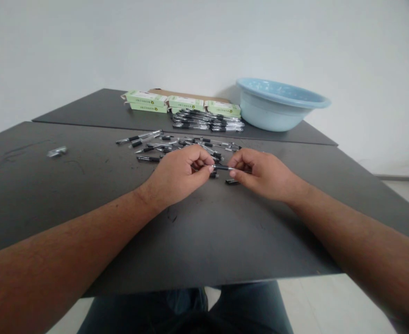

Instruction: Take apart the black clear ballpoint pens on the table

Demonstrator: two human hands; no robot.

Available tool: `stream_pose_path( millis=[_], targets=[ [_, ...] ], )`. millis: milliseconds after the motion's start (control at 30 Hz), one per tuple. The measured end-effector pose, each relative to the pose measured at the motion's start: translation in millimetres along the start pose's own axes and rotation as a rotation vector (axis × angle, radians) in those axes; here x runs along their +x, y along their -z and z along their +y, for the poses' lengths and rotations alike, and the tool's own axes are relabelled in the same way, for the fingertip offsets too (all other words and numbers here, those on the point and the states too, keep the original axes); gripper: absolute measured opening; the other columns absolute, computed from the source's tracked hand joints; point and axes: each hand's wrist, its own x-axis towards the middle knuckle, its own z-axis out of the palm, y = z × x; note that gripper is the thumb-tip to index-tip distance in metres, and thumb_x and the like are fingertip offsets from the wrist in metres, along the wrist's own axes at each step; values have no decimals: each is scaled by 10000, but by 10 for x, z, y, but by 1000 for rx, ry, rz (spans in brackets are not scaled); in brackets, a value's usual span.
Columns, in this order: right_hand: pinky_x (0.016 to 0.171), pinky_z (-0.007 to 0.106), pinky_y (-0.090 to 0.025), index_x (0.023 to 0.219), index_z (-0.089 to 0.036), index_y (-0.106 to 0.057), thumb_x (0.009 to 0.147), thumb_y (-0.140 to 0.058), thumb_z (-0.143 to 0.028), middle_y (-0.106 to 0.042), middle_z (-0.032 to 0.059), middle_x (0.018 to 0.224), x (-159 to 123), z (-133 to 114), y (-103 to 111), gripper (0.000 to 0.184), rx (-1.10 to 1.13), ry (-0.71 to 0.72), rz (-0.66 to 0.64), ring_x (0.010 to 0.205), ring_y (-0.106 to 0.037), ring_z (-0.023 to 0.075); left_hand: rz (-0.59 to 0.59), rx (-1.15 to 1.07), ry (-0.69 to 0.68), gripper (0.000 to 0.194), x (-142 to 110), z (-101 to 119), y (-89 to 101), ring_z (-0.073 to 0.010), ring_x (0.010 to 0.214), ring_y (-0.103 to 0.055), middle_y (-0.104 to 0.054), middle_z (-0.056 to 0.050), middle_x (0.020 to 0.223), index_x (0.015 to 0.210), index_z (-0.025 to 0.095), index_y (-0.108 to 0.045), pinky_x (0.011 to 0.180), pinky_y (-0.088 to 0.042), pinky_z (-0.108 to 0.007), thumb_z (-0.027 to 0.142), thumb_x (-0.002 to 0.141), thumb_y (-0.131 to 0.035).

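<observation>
A pen with a black grip lies level between my two hands, just above the table. My left hand pinches one end of it with thumb and fingers. At the other end, my right hand closes its thumb and fingertips on the pen. Behind and beside my hands, several loose pen parts with clear barrels and black grips are scattered. A black pen cap rests on the table by my right thumb. My fingers hide both ends of the held pen.
Farther back, a pile of pens lies before stacked green-and-white boxes. A light blue basin stands at the back right. Off to the left is a small clear packet. The dark table has a seam across it.
</observation>
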Motion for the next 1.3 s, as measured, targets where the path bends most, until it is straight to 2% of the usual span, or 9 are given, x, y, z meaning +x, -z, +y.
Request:
stream_pose_path(
  millis=[33, 133, 300, 433, 533, 900, 1000, 1100, 1300],
  targets=[
    [696, 263, -441, 989, -217, -667, 945, -617, -298, -731, 3, 831, 1, -1, 4, 105, -14, 20, -8, 743, -659, 164, -6, -2, -3, 85, 0, -1, 0, -134, 688, -647, -721, 8, 779, 910, 197, -715, 675, -509, -246, 252, 864, -668],
    [711, 264, -436, 915, -215, -678, 1003, -531, -308, -734, 6, 818, 4, -12, 18, 195, -24, 48, -33, 747, -664, 157, -10, -9, -4, 79, 1, -3, -2, -131, 689, -647, -721, 10, 780, 906, 194, -712, 675, -505, -243, 244, 866, -668],
    [674, 257, -436, 986, -216, -680, 932, -644, -326, -743, -1, 828, 4, -31, 25, 127, -4, -21, 2, 729, -667, 161, -7, -12, -12, 70, 6, -1, 4, -128, 691, -650, -718, 13, 779, 902, 193, -708, 673, -503, -239, 240, 868, -669],
    [692, 260, -430, 943, -212, -688, 987, -562, -328, -741, 2, 813, 3, -32, 27, 177, -11, 3, -44, 732, -665, 158, -19, -1, -16, 79, 8, -7, 8, -135, 700, -649, -720, 7, 790, 909, 196, -714, 676, -506, -245, 249, 867, -673],
    [685, 255, -426, 1001, -204, -680, 961, -607, -321, -738, 2, 826, 4, -26, 25, 144, -6, -10, -11, 733, -662, 158, -9, -6, -19, 77, 5, -13, 4, -129, 698, -647, -719, 9, 789, 914, 192, -716, 675, -502, -238, 241, 870, -676],
    [686, 253, -425, 950, -204, -686, 970, -596, -329, -729, 3, 820, 4, -11, 23, 154, -26, 23, -42, 737, -656, 156, -11, -27, -42, 61, 8, -29, -16, -112, 680, -641, -711, 27, 776, 905, 185, -712, 653, -483, -222, 222, 862, -690],
    [700, 254, -433, 1008, -204, -691, 972, -589, -315, -739, 10, 865, 6, -23, 13, 155, -25, 24, -37, 767, -663, 161, -17, -41, -45, 58, 6, -28, -14, -114, 679, -638, -706, 26, 771, 903, 185, -707, 647, -482, -224, 223, 864, -688],
    [729, 256, -442, 1036, -202, -683, 978, -567, -293, -743, 17, 911, 15, -14, 13, 158, -26, 53, -97, 799, -666, 161, -40, -65, -47, 50, 0, -48, -25, -120, 687, -641, -699, 21, 770, 898, 186, -695, 669, -493, -236, 224, 868, -682],
    [657, 270, -395, 1043, -204, -661, 979, -549, -340, -713, 9, 840, 47, 118, 137, 188, -136, -50, -69, 732, -625, 169, -50, -288, -10, 381, -6, -145, -87, -162, 764, -697, -711, -9, 834, 1252, 180, -553, 716, -536, -282, 250, 895, -668]
  ],
)
